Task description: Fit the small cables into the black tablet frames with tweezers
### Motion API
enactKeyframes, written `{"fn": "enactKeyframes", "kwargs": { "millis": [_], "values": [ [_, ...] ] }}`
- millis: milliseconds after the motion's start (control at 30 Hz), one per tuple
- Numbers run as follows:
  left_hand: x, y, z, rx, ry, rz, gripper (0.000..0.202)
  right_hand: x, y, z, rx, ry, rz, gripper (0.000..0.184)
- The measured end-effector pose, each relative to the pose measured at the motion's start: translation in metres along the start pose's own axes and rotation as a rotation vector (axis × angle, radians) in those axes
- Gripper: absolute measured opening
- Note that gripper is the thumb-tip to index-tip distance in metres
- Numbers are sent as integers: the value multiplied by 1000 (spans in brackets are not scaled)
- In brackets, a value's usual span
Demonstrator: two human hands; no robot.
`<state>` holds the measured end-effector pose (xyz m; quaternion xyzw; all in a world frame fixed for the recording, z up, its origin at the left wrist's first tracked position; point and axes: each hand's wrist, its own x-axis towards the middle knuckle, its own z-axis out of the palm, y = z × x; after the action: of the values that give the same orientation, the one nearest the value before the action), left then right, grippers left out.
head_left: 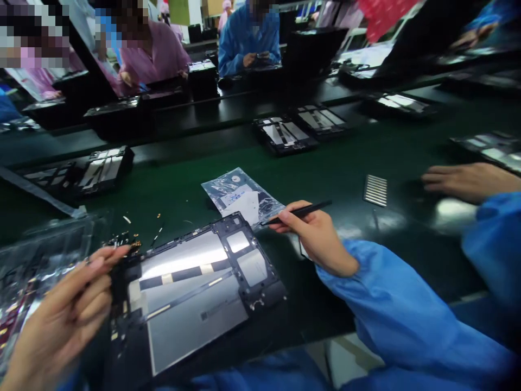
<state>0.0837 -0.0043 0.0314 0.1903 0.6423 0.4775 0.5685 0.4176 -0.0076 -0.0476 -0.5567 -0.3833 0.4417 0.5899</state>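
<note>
In front of me lies an opened tablet chassis [195, 320] with a silvery metal back, a black frame and flat ribbon cables across it. My right hand [315, 233] holds black tweezers [305, 210], their tips by the chassis's upper right corner and a clear plastic bag [232, 187] with a white label. At the chassis's left edge, my left hand [77, 304] has thumb and fingers pinched together. Whatever it may hold is too small to make out. Just beyond those fingertips is a small heap of tiny parts [126, 240].
Clear plastic trays [49, 255] stand on the left. More opened tablets [283, 134] sit in stacks across the green bench [175, 160]. A strip of small metallic parts [375, 190] lies near a co-worker's hand [468, 180] at right. Other people work opposite.
</note>
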Motion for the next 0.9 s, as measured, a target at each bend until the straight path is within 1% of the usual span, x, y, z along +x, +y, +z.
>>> {"fn": "enactKeyframes", "kwargs": {
  "millis": [33, 67, 167, 200, 267, 333, 400, 433, 600, 733, 900],
  "values": [
    [-6, -1, 7, 12, -64, -17, 25, -3, -9, 6, 29, -30, 5, 40],
    [-11, -3, 15, 42, -151, -37, 24, -6, -18, 14, 61, -73, 17, 40],
    [-25, -11, 37, 150, -489, -114, 25, -13, -39, 43, 146, -256, 90, 40],
    [-27, -15, 43, 164, -576, -137, 27, -16, -44, 53, 164, -330, 124, 39],
    [-30, -20, 49, 164, -698, -166, 28, -19, -50, 71, 191, -465, 195, 38],
    [-30, -23, 50, 160, -778, -163, 28, -21, -52, 85, 210, -555, 258, 38],
    [-30, -24, 46, 169, -825, -140, 27, -20, -50, 93, 229, -595, 310, 38],
    [-30, -25, 44, 179, -831, -130, 28, -19, -49, 95, 241, -603, 334, 37],
    [-29, -25, 38, 197, -785, -129, 37, -15, -43, 98, 296, -644, 432, 34],
    [-28, -27, 37, 138, -825, -133, 31, -13, -39, 100, 293, -623, 486, 34],
    [-28, -30, 35, 118, -839, -135, 30, -14, -39, 100, 285, -614, 512, 36]
  ]
}}
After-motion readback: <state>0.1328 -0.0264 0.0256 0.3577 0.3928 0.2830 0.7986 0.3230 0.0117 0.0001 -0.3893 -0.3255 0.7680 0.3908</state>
